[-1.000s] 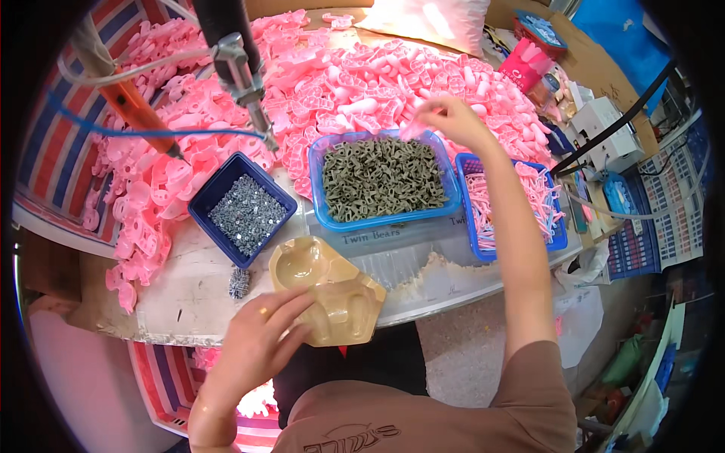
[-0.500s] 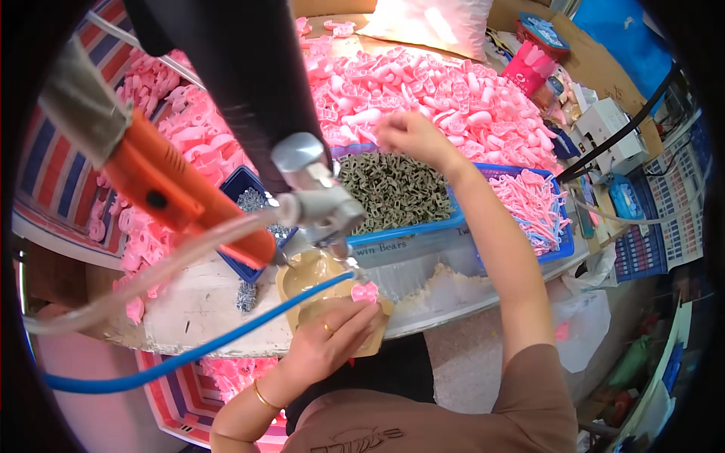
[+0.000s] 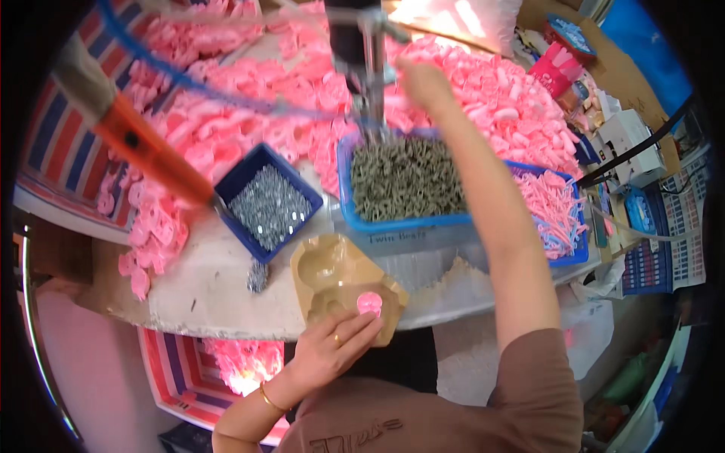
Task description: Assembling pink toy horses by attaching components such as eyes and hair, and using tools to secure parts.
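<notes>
My left hand (image 3: 332, 347) lies on a tan moulded holder (image 3: 321, 279) at the near table edge. Its fingers are together, with the tips against a small pink plastic part (image 3: 369, 303) in the holder. My right arm stretches over the blue-rimmed bin of dark grey small parts (image 3: 408, 181). At its end, my right hand (image 3: 427, 87) is beside a metal air tool with hoses (image 3: 371, 75), over the pink pile; its fingers are blurred and partly hidden. Left of the holder, an orange power screwdriver (image 3: 151, 147) hangs with its tip at a navy tray of screws (image 3: 270, 204).
Pink plastic pieces (image 3: 242, 128) heap across the table's far side. A blue basket of pink and blue strips (image 3: 550, 211) stands right of the bin. A small clump of screws (image 3: 257, 277) lies below the navy tray. A blue hose (image 3: 174, 72) crosses the upper left.
The air tool and its hoses have moved up and away from the holder, uncovering the navy tray. My right hand has moved farther out. My left hand stays at the pink part.
</notes>
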